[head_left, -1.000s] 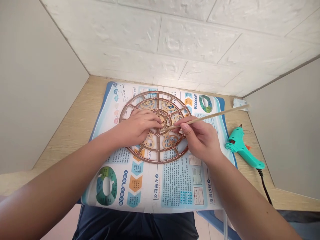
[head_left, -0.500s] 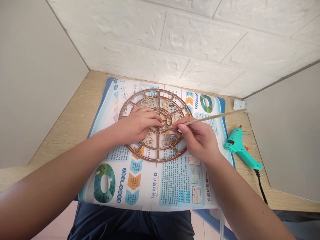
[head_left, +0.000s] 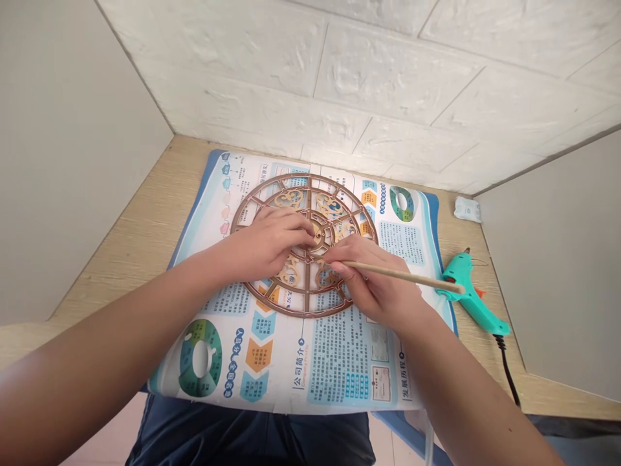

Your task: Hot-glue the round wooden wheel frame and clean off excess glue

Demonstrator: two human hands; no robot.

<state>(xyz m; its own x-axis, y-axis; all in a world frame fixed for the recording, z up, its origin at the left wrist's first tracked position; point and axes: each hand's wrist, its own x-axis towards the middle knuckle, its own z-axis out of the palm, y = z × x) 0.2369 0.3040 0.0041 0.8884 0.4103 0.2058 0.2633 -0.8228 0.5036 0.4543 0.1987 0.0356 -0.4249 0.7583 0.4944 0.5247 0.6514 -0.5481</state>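
Observation:
A round brown wooden openwork panel (head_left: pixel 307 285), with spokes, inner rings and pale scroll ornaments, lies flat in front of me. My left hand (head_left: pixel 272 243) rests over its left half, bent fingers pressed together at the hub. Whether those fingertips also pinch a small part is hidden. Between thumb and fingers my right hand (head_left: pixel 376 278) holds a thin wooden stick (head_left: pixel 407 276). The stick's near tip meets the panel just below the hub, close to my left fingertips, and its other end points right, over the glue gun.
Under the panel is a printed white and blue sheet (head_left: pixel 223 382) on a wooden desk (head_left: pixel 145 200). A teal glue gun (head_left: pixel 473 301) with a black cord lies at the right. A small white packet (head_left: pixel 467 208) sits behind it. Grey partitions and a white brick-patterned wall surround the desk.
The stick's far end has swung towards me, from near the white packet to over the glue gun. My right hand has turned with it, knuckles rolling over. My left hand stays put.

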